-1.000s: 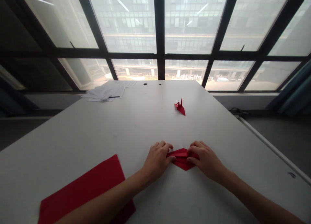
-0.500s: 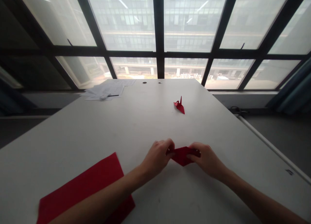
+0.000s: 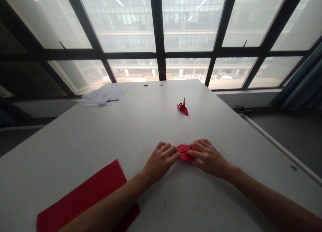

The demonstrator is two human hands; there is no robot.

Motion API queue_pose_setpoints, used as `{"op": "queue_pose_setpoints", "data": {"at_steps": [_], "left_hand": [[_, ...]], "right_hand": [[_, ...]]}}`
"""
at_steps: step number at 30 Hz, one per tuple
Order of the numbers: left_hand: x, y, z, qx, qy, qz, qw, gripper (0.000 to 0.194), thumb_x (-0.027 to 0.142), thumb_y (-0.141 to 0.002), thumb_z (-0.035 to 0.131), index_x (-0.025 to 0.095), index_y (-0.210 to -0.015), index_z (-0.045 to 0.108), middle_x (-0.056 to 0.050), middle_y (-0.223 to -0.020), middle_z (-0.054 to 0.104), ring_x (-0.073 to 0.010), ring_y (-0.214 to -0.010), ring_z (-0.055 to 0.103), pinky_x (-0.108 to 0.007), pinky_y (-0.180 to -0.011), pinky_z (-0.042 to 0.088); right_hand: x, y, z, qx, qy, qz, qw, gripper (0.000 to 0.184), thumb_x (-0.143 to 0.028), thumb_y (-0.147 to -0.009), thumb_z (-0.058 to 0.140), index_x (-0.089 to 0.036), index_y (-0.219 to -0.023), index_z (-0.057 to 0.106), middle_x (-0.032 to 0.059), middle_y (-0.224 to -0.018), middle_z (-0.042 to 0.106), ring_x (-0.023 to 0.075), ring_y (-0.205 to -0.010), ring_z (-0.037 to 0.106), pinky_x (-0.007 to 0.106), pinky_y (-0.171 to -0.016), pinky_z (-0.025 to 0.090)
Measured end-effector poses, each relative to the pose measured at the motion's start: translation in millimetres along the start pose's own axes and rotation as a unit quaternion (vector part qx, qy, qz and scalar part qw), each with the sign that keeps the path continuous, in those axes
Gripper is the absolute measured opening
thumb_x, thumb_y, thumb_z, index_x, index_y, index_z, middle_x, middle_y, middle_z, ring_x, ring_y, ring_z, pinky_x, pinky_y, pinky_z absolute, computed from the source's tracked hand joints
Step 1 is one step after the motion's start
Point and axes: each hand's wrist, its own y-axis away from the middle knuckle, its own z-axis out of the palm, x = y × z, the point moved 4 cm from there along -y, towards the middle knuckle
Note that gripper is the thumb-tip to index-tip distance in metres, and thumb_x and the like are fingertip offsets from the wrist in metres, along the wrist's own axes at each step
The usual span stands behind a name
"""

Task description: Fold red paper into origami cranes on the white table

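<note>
A small folded piece of red paper [image 3: 183, 155] is between my hands, over the near part of the white table [image 3: 151, 131]. My left hand [image 3: 162, 158] grips its left end, the thumb and fingers closed together there. At the right end, my right hand [image 3: 207, 155] holds the paper, with fingers lying over the top and the thumb low at its near side. Both ends of the paper are partly hidden by my fingers. Farther off stands a finished red paper crane [image 3: 183, 108], apart from both hands.
Flat red paper [image 3: 83, 198] lies at the lower left, partly under my left forearm. Loose white sheets [image 3: 100, 94] with a dark pen [image 3: 112, 100] on them are at the far left. Windows rise beyond the table's far edge. A blue curtain [image 3: 299, 81] hangs at the right.
The folded paper was tilted up between my hands half a second ago and now shows a creased face again. My right fingers have shifted onto its top. The view has turned slightly right.
</note>
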Motion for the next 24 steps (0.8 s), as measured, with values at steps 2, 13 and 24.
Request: {"op": "queue_pose_setpoints", "data": {"at_steps": [2, 13, 24], "left_hand": [[-2.9, 1.4, 3.9, -0.048, 0.019, -0.024, 0.998, 0.013, 0.022, -0.1, 0.053, 0.023, -0.1, 0.066, -0.004, -0.101, 0.067, -0.0188, -0.093, 0.059, -0.035, -0.089, 0.038], [-4.9, 8.5, 8.5, -0.052, 0.157, -0.085, 0.983, 0.021, 0.026, -0.098, 0.057, 0.031, -0.114, 0.07, -0.002, -0.116, 0.068, -0.0212, -0.108, 0.056, -0.036, -0.096, 0.04], [-6.9, 4.9, 13.4, -0.027, 0.205, -0.116, 0.971, 0.012, 0.027, -0.095, 0.063, 0.025, -0.09, 0.074, -0.002, -0.106, 0.074, -0.0197, -0.102, 0.062, -0.036, -0.098, 0.039]], "right_hand": [[-1.1, -0.4, 4.3, -0.037, -0.009, 0.006, 0.999, 0.015, -0.029, -0.093, 0.064, -0.025, -0.107, 0.068, 0.0081, -0.11, 0.067, 0.0244, -0.103, 0.058, 0.041, -0.093, 0.042], [0.4, 3.3, -3.6, -0.06, 0.004, -0.006, 0.998, 0.012, -0.027, -0.093, 0.064, -0.026, -0.1, 0.073, 0.0071, -0.108, 0.068, 0.0246, -0.104, 0.056, 0.041, -0.092, 0.042], [-2.6, 3.8, -3.0, -0.07, -0.02, -0.029, 0.997, 0.019, -0.022, -0.097, 0.054, -0.025, -0.09, 0.071, 0.006, -0.096, 0.068, 0.0219, -0.094, 0.055, 0.041, -0.091, 0.04]]}}
